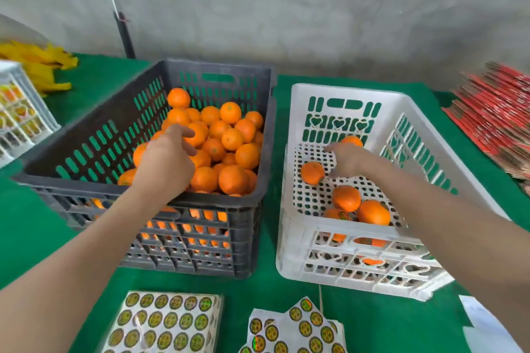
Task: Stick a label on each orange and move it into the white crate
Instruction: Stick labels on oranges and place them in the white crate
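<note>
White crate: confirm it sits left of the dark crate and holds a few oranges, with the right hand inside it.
Not right. In the head view the white crate sits right of the dark crate, not left. The rest stands: it holds a few oranges, and the right hand is inside it.

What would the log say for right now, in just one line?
left grip: open, over oranges in dark crate | right grip: open, inside white crate | label sheets: untouched on green table
</note>
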The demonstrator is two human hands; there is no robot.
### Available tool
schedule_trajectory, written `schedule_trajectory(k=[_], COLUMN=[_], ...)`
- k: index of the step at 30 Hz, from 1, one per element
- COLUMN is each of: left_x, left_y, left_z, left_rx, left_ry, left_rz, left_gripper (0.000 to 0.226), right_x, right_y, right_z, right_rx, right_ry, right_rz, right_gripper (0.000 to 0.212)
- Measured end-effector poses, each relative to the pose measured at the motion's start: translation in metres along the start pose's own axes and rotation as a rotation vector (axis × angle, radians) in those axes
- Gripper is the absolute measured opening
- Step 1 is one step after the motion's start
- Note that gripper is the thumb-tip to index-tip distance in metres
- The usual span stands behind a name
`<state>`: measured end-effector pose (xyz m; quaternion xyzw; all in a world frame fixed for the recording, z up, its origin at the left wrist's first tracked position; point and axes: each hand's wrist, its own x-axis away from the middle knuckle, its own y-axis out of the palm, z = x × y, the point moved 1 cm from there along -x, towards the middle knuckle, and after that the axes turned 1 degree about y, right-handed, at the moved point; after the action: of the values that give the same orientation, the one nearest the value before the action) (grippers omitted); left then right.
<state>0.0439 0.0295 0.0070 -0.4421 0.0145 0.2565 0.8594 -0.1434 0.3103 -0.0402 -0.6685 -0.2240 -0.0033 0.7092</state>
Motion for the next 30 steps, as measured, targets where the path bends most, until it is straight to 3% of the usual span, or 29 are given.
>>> schedule_trajectory(k=[3, 5, 6, 8, 11, 12, 14, 16, 17, 18, 20, 22, 24, 28, 30], left_x=[-0.004, -0.006, -0.006, -0.003, 0.002, 0.004, 0.004, 0.002, 0.001, 0.001, 0.0, 0.0, 0.0, -0.002, -0.002], left_y=[0.004, 0.006, 0.007, 0.009, 0.007, 0.006, 0.005, 0.003, 0.003, 0.002, 0.0, -0.001, -0.001, -0.002, -0.002], left_z=[-0.001, -0.002, -0.003, -0.004, -0.003, -0.003, -0.002, -0.002, -0.003, -0.003, -0.005, -0.005, -0.005, -0.007, -0.01], left_rx=[0.0, 0.007, 0.003, 0.01, 0.048, 0.052, 0.054, 0.048, 0.044, 0.042, 0.039, 0.03, 0.033, 0.057, 0.056], left_ry=[0.006, -0.011, -0.012, -0.013, -0.001, 0.005, 0.01, 0.017, 0.025, 0.032, 0.04, 0.043, 0.042, 0.044, 0.024], left_rz=[-0.05, -0.068, -0.071, -0.052, -0.017, -0.021, -0.042, -0.061, -0.066, -0.064, -0.052, -0.05, -0.055, -0.072, -0.071], left_gripper=[0.04, 0.04, 0.04, 0.039, 0.037, 0.039, 0.041, 0.04, 0.04, 0.04, 0.04, 0.043, 0.044, 0.041, 0.039], right_x=[0.02, 0.031, 0.035, 0.031, 0.007, -0.011, -0.042, -0.058, -0.061, -0.065, -0.065, -0.05, -0.045, -0.021, -0.003], right_y=[-0.056, -0.077, -0.079, -0.071, -0.052, -0.043, -0.028, -0.017, -0.011, -0.007, -0.005, -0.003, -0.005, -0.036, -0.049], right_z=[-0.057, -0.106, -0.131, -0.175, -0.216, -0.221, -0.224, -0.22, -0.223, -0.227, -0.236, -0.244, -0.244, -0.235, -0.231], right_rx=[-0.519, -0.581, -0.513, -0.24, 0.294, 0.371, 0.277, -0.067, -0.143, -0.097, 0.085, 0.234, 0.262, 0.086, -0.003], right_ry=[-0.178, -0.372, -0.482, -0.63, -0.575, -0.51, -0.304, -0.049, 0.002, -0.017, -0.106, -0.241, -0.3, -0.372, -0.52], right_rz=[0.739, 0.871, 0.823, 0.544, 0.036, -0.079, -0.132, 0.008, 0.06, 0.029, -0.27, -0.481, -0.467, -0.193, -0.052], right_gripper=[0.032, 0.02, 0.019, 0.022, 0.02, 0.022, 0.032, 0.064, 0.068, 0.061, 0.049, 0.063, 0.065, 0.032, 0.04])
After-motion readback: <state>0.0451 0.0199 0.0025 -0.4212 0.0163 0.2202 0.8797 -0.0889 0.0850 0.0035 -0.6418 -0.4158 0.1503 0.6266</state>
